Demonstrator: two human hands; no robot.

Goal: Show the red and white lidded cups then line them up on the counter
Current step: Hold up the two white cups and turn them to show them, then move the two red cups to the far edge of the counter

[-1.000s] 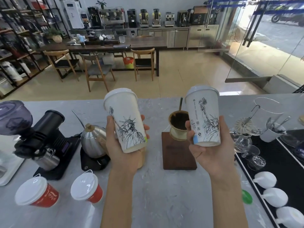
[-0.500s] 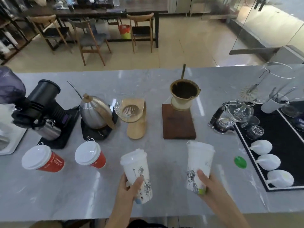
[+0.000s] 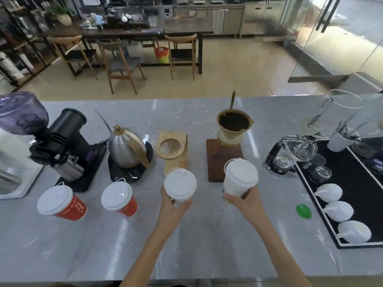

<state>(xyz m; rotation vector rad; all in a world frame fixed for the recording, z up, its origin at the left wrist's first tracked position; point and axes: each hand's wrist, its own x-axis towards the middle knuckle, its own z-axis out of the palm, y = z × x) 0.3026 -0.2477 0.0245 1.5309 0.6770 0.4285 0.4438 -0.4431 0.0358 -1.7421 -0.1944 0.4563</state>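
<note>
Two red cups with white lids stand on the grey counter (image 3: 207, 245) at the left: one (image 3: 60, 203) far left, the other (image 3: 119, 198) beside it. My left hand (image 3: 173, 208) grips a white lidded cup (image 3: 179, 184) from below, to the right of the red pair. My right hand (image 3: 240, 200) grips a second white lidded cup (image 3: 240, 176), farther right and in front of the wooden block. Both white cups are seen from above, so I cannot tell whether their bases touch the counter.
Behind the cups are a black grinder (image 3: 66, 139), a steel kettle on a scale (image 3: 128, 150), a glass dripper on a wooden stand (image 3: 171, 146) and a ceramic dripper on a wooden block (image 3: 223, 158). A black mat with white cups (image 3: 352, 195) lies right, a green disc (image 3: 303, 211) near it.
Both hands came down from chest height, where the white cups were held up showing their drawings, and then moved forward with the cups into line with the red pair.
</note>
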